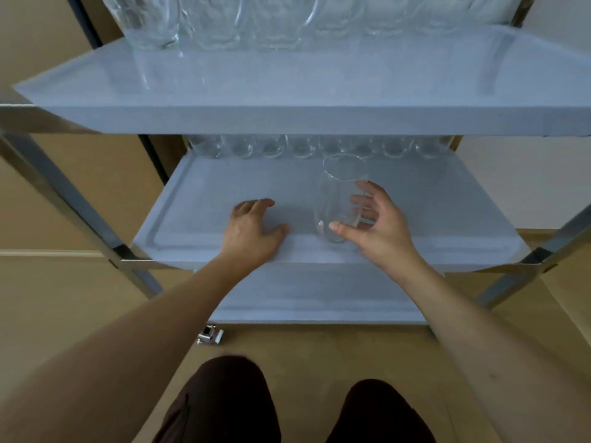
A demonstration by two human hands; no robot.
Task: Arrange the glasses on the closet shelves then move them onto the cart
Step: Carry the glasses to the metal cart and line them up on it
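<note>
Kneeling in dark trousers [224, 407] on a tan floor, the person faces a metal-framed cart [73, 199] with pale shelves. Caster [209, 335] visible at the cart's near-left corner, under the bottom shelf [313, 302]. Left hand [252, 231] rests on the middle shelf [204, 193] close to its front edge, about centre, fingers loosely bent, holding nothing. Right hand [374, 225] just right of it, fingers spread, cupped round a clear glass [339, 199]: thumb tip at the glass base on the near side, fingers behind it on the right; can't tell if the grip is firm or just touching. Glass stands upright or slightly tilted on the middle shelf, near the front edge, right of centre. Row of glasses [319, 147] lines the back edge of the middle shelf, partly hidden by the top shelf [287, 87]. More glasses [224, 24] along the top shelf's back edge, left to right.
</note>
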